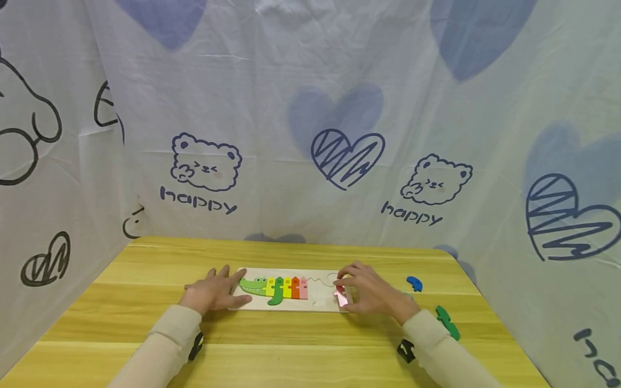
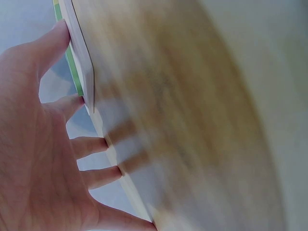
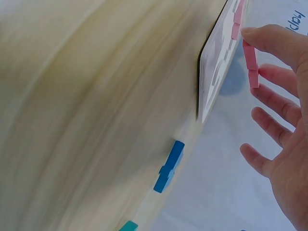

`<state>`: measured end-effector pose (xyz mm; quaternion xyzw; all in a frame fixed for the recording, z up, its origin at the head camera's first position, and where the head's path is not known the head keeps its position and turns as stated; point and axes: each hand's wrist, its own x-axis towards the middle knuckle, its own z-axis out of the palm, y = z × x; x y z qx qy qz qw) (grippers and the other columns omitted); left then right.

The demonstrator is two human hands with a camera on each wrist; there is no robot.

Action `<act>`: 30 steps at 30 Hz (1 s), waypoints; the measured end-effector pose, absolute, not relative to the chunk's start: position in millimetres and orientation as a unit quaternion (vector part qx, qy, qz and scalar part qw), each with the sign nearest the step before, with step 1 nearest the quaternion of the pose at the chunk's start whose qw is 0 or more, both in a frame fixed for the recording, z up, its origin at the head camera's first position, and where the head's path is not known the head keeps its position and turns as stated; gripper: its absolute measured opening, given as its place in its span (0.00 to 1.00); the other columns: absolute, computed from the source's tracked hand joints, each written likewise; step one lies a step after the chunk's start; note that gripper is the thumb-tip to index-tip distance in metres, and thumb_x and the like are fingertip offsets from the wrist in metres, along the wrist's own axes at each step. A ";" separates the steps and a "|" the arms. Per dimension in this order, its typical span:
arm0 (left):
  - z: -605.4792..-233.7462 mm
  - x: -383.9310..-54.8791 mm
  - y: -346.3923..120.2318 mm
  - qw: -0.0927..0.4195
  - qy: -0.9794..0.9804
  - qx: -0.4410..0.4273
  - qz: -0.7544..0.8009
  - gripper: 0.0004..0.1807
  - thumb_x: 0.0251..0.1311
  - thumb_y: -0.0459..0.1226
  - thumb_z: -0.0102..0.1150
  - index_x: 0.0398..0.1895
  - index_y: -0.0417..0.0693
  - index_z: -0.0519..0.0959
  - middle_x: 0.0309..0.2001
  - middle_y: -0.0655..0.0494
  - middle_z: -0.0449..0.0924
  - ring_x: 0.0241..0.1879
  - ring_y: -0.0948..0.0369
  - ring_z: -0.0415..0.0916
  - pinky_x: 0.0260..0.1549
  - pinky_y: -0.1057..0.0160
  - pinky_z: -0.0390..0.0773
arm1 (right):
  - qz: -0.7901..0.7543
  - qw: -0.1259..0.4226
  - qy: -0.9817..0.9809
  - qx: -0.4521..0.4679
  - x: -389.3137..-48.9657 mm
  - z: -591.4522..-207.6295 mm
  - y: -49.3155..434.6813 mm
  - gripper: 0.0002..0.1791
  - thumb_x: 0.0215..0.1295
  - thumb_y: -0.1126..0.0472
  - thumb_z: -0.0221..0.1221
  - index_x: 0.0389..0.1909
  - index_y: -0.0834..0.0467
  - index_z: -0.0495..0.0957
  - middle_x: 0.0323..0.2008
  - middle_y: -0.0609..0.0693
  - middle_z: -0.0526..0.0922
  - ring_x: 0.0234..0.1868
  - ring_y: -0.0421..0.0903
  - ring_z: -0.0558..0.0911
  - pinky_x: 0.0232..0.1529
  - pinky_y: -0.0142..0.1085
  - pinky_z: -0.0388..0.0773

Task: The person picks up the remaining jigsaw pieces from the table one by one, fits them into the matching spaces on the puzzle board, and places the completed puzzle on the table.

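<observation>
Your right hand (image 1: 373, 293) pinches a pink piece (image 1: 341, 297) over the puzzle board (image 1: 317, 293); your left hand (image 1: 213, 291), fingers flat, steadies its end. Six crocodile pieces (image 1: 276, 287) sit; blue piece (image 1: 414, 283) and green piece (image 1: 447, 322) wait on the table (image 1: 301, 350).

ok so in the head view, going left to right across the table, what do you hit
left hand → green crocodile head → yellow, green, yellow, orange and pink pieces in the puzzle board → pink piece pinched by the right hand → blue piece → green piece
</observation>
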<state>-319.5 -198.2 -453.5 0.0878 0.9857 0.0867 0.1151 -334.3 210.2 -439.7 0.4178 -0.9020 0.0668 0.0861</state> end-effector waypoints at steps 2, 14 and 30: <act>-453.9 -319.6 -197.9 0.116 0.986 0.086 0.087 0.52 0.61 0.74 0.51 0.82 0.60 0.57 0.81 0.33 0.52 0.76 0.24 0.50 0.46 0.06 0.56 | 0.068 0.081 -0.904 0.414 -334.6 -440.0 207.5 0.29 0.57 0.47 0.74 0.58 0.55 0.85 0.58 0.50 0.83 0.60 0.52 0.76 0.61 0.52 0.76; -452.2 -318.8 -197.1 0.118 0.985 0.084 0.089 0.51 0.61 0.72 0.53 0.82 0.59 0.57 0.80 0.32 0.52 0.76 0.24 0.50 0.46 0.07 0.57 | 0.074 0.065 -0.915 0.392 -336.0 -442.6 194.6 0.28 0.58 0.46 0.73 0.58 0.54 0.85 0.59 0.50 0.83 0.60 0.50 0.75 0.62 0.51 0.76; -450.8 -318.0 -195.9 0.119 0.985 0.083 0.090 0.51 0.62 0.72 0.53 0.82 0.59 0.57 0.81 0.32 0.52 0.76 0.24 0.49 0.46 0.07 0.57 | 0.077 0.068 -0.912 0.396 -339.3 -446.6 185.6 0.29 0.59 0.45 0.73 0.59 0.55 0.85 0.58 0.51 0.83 0.58 0.50 0.74 0.60 0.51 0.77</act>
